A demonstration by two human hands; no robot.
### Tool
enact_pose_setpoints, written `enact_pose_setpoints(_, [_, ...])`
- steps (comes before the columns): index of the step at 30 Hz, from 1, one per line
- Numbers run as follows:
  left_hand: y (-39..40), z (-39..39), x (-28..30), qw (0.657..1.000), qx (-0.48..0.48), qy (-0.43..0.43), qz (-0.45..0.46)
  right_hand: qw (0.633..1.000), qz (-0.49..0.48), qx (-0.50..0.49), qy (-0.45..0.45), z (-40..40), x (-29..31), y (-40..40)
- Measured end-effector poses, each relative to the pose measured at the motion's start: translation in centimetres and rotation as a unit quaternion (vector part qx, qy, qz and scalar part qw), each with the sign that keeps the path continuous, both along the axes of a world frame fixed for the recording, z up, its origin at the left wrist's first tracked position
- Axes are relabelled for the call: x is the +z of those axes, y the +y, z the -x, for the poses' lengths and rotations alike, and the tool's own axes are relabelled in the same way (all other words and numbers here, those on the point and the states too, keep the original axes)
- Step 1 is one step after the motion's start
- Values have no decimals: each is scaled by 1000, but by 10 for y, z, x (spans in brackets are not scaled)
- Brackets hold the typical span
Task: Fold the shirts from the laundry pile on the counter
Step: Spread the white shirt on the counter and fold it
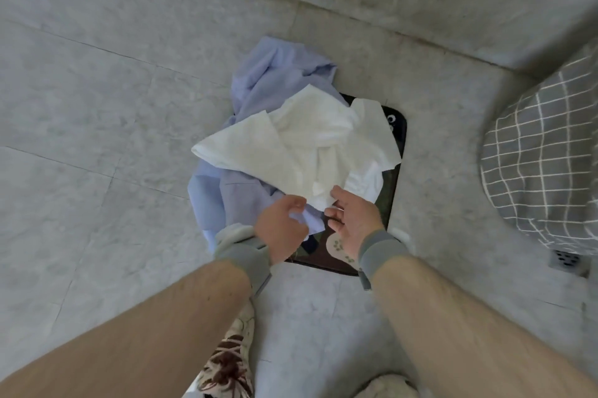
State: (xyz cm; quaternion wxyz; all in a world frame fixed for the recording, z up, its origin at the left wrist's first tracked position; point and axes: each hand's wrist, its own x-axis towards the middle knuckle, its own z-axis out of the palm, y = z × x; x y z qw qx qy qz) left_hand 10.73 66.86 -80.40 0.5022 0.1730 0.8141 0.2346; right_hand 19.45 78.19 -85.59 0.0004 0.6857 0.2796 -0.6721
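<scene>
Centre of the frame, a crumpled white cotton shirt lies on top of a rumpled pale blue shirt, both heaped over a dark patterned mat on the grey marbled surface. The left hand pinches a fold of the blue fabric just below the white one. The right hand, fingers loosely spread, touches the white shirt's near edge, and a grey checked cushion sits at the right edge.

Bare forearms end in grey wristbands at both wrists, with patterned brown-and-cream trousers below.
</scene>
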Motion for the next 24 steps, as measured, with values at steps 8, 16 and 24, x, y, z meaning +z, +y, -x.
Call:
enact_pose_setpoints(8, [7, 12, 193, 993, 41, 34, -109, 988, -118, 65, 72, 15, 251, 3])
enact_pose_setpoints(16, [0, 18, 454, 949, 85, 116, -280, 917, -255, 224, 208, 24, 536, -4])
enact_pose_setpoints(24, [-24, 30, 618, 909, 163, 184, -336, 815, -350, 344, 309, 29, 703, -7])
